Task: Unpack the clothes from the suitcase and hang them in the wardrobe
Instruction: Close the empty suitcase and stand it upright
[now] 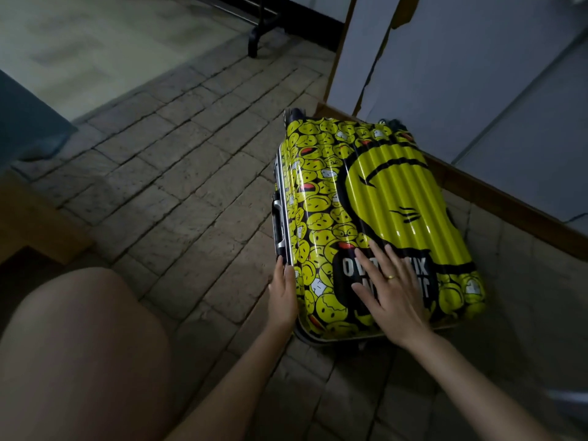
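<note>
A floor (178,186) of rough, brick-shaped stone tiles is seen across most of the view, with a paler smooth area (95,36) at the upper left. A dark metal stand leg (254,43) is planted at the top. A wooden skirting board (509,205) is fixed below a cracked pale wall (445,68).

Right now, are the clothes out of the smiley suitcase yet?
Not yet. The yellow suitcase lies flat on the tiled floor, lid closed, and no clothes show. The right hand rests flat on top, and the left hand touches the metal edge near the side handle. Opening, unpacking and hanging all remain.
</note>
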